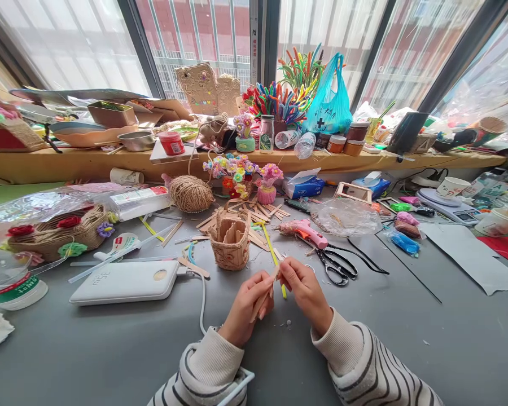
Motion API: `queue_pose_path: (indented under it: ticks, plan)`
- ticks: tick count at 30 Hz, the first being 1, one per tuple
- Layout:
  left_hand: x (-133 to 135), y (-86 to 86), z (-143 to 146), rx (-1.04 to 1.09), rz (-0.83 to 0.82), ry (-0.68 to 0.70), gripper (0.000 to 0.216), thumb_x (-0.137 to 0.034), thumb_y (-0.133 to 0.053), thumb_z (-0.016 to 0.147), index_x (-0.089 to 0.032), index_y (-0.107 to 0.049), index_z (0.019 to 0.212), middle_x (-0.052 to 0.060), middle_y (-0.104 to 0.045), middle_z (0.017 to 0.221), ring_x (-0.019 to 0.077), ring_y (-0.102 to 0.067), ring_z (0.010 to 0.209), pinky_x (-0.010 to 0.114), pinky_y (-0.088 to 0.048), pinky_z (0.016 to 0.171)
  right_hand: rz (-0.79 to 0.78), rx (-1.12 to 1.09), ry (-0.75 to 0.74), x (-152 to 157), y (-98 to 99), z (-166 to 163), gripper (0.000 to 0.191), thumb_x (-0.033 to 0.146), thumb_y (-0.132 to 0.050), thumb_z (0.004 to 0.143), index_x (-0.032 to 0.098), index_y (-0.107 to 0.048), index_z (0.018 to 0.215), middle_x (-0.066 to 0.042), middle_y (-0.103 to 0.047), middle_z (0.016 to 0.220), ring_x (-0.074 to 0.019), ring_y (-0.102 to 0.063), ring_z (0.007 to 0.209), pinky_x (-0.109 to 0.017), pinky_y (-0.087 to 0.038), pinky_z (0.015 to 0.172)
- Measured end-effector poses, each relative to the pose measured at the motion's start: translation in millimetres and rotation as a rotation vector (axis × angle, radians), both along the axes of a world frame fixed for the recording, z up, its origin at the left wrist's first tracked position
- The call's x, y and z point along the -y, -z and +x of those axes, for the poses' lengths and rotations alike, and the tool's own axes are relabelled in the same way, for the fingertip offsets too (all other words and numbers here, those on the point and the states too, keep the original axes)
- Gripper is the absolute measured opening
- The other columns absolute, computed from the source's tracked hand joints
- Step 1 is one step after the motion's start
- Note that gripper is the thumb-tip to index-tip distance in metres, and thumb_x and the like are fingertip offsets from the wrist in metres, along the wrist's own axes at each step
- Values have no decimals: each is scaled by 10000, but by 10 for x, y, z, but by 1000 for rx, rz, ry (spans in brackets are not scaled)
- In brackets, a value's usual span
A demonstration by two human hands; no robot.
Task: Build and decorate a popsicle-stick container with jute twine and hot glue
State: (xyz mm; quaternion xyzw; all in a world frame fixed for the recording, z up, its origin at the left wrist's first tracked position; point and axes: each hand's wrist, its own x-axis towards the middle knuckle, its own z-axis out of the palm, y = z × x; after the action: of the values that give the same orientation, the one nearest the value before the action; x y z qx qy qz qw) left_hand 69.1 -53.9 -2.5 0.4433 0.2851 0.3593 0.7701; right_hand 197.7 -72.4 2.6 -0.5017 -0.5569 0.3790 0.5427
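My left hand [249, 304] and my right hand [305, 292] meet above the grey table [110, 349], both pinching one thin wooden craft stick [266, 294] that runs between them. The left fingers wrap its lower part, the right fingertips pinch its upper end. Just beyond the hands lies a yellow strip [273, 255], and a small holder built of sticks [230, 243] stands upright behind it. A loose pile of wooden sticks [254, 217] spreads out past the holder.
Black scissors [337, 268] and a pink glue gun [306, 231] lie to the right. A white power bank [127, 282] with its cable lies left. A twine ball [191, 193], woven basket [55, 234], clay flower pots [267, 186] and a cluttered wooden shelf [84, 163] stand behind.
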Motion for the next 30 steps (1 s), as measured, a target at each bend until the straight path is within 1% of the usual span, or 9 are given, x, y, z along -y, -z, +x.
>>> queue_pose_path:
  ticks: [2,4,7,12,18,23,30]
  plan:
    - [-2,14,-3,0,2,-8,280,-344,-474,792,-179,-400,579,-86,-301,327,47,-213,343,211,-189,431,-25,-11,-44,8,-9,38,363,455,-389,852,172,-545,687,14,-501,616,-80,-392,524,-227,-346,530]
    - [-4,26,-4,-7,10,-18,280,-350,-475,790,-178,-400,582,-87,-302,329,45,-220,343,207,-193,430,-57,-32,-76,19,-19,65,324,443,-434,835,168,-579,743,-2,-549,677,-81,-413,545,-223,-366,537]
    - [-9,38,-2,-34,35,-42,290,-371,-491,782,-175,-406,586,-88,-314,336,40,-236,339,201,-197,424,-89,-66,-108,33,-27,80,276,419,-502,799,166,-607,768,-21,-589,735,-83,-439,560,-222,-386,524]
    - [-8,41,-10,-107,99,-81,319,-426,-543,752,-167,-433,602,-81,-367,373,32,-278,332,191,-196,399,-125,-97,-113,41,-41,101,248,391,-546,769,160,-638,768,-20,-617,673,-84,-464,537,-224,-404,517]
    - [-17,49,-23,-179,158,-103,374,-497,-568,725,-173,-433,595,-84,-365,371,38,-283,319,184,-208,363,-151,-112,-139,48,-90,128,246,383,-556,760,160,-644,706,-20,-636,669,-76,-474,521,-221,-413,523]
    - [-15,47,-18,-216,189,-103,377,-500,-564,728,-173,-435,594,-88,-352,369,37,-281,314,181,-215,359,-177,-128,-140,41,-101,138,242,386,-573,748,159,-643,700,-9,-627,635,-74,-476,511,-217,-415,521]
    - [-21,25,-8,-227,190,-105,368,-490,-555,731,-174,-427,591,-88,-348,380,39,-296,325,179,-219,364,-167,-140,-155,26,-66,149,237,385,-577,747,160,-644,718,-9,-631,644,-72,-481,510,-218,-410,520]
